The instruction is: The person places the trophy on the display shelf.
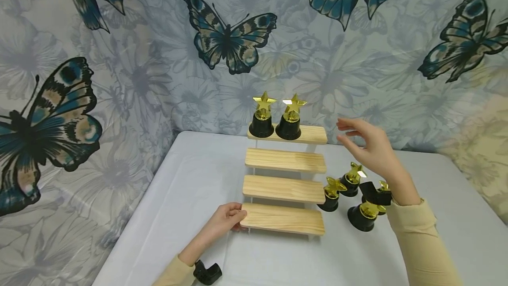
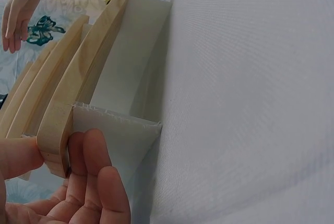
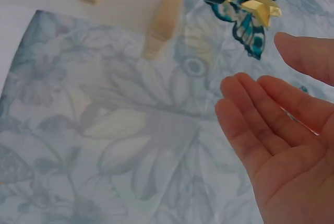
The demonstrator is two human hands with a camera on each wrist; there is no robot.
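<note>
A stepped display stand (image 1: 283, 189) with wooden shelves stands on the white-covered table. My left hand (image 1: 226, 220) pinches the left end of its lowest shelf (image 2: 55, 140), thumb on one face and fingers on the other. Two star trophies, a left one (image 1: 262, 122) and a right one (image 1: 289, 125), stand on the top shelf; both have gold stars and black bases. Just right of that shelf my right hand (image 1: 367, 142) is in the air, holding nothing, thumb apart from the fingers (image 3: 282, 125).
Several more star trophies (image 1: 362, 215) stand on the table (image 1: 190, 175) to the right of the stand, partly behind the right wrist's black camera (image 1: 375, 194). A butterfly-patterned cloth (image 1: 222, 96) hangs behind the table. Another black camera (image 1: 207, 272) sits at the left wrist.
</note>
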